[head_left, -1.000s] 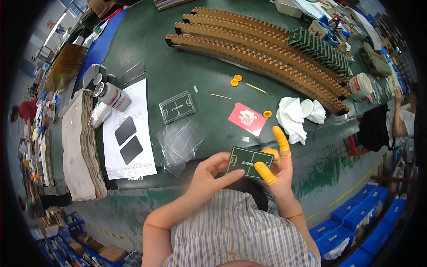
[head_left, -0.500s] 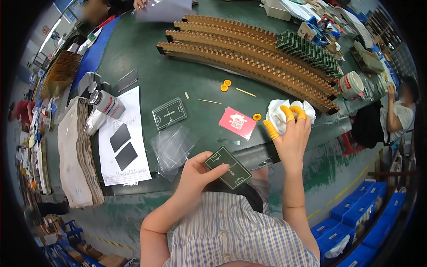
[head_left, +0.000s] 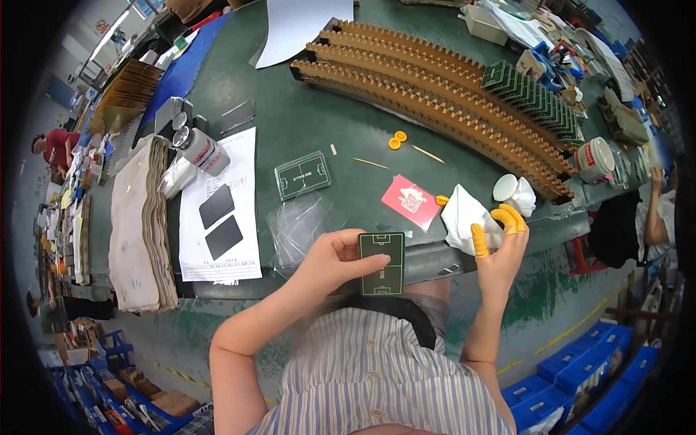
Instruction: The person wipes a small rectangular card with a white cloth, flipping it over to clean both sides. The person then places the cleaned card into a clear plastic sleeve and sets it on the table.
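Note:
My left hand (head_left: 332,262) is closed on a green card (head_left: 383,279) with white pitch-like lines, thumb across its face, above my lap. My right hand (head_left: 502,264), with yellow finger cots on several fingers, pinches a white cloth (head_left: 462,216) at the table's front edge. Just beyond it sits a round white lid or pot (head_left: 505,188) beside more crumpled white material (head_left: 523,197). A pink card (head_left: 410,203) and a loose yellow finger cot (head_left: 441,200) lie left of the cloth. More green cards (head_left: 303,176) lie stacked near clear plastic sleeves (head_left: 299,228).
Long slotted wooden racks (head_left: 435,109) cross the far side, with green cards (head_left: 529,98) standing at their right end. Two wooden sticks (head_left: 428,154) lie mid-table. At left are a metal-capped bottle (head_left: 206,156), dark cards (head_left: 223,237) on paper and a cloth stack (head_left: 138,225).
My right hand has drawn the white cloth away from the round white item, towards me. The green card has turned from slanted to upright. The view has shifted; the far person's hand is gone.

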The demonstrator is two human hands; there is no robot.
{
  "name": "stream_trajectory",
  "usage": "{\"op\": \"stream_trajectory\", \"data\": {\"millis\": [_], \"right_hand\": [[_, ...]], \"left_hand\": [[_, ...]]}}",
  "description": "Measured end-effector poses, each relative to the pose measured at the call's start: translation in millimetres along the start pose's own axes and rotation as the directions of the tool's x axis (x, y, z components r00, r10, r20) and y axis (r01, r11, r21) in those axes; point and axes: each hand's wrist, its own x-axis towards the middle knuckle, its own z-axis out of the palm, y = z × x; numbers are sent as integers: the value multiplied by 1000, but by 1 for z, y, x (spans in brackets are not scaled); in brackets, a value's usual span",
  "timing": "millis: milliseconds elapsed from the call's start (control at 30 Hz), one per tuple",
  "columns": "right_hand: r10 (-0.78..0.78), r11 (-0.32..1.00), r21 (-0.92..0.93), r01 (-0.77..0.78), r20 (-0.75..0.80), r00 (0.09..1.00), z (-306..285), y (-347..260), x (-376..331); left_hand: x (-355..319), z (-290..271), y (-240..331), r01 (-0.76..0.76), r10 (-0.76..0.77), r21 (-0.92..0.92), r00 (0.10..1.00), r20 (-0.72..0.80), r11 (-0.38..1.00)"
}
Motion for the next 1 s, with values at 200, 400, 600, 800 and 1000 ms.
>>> {"op": "stream_trajectory", "data": {"millis": [200,400,600,800,1000], "right_hand": [[-9,988,-154,14,32,999,5,-5,4],[161,983,73,-166,70,984,2,3,4],[375,470,777,-420,255,891,-15,9,-7],[448,-160,913,-375,406,797,-33,-35,-7],[168,-85,948,-307,317,933,-23,-35,-21]], "left_hand": [[6,2,10,22,-23,57,999,22,998],[8,-3,15,60,-67,111,996,59,992],[7,-5,24,107,-122,175,989,79,979],[7,3,30,160,-186,227,978,98,961],[9,14,34,188,-222,233,966,129,954]]}}
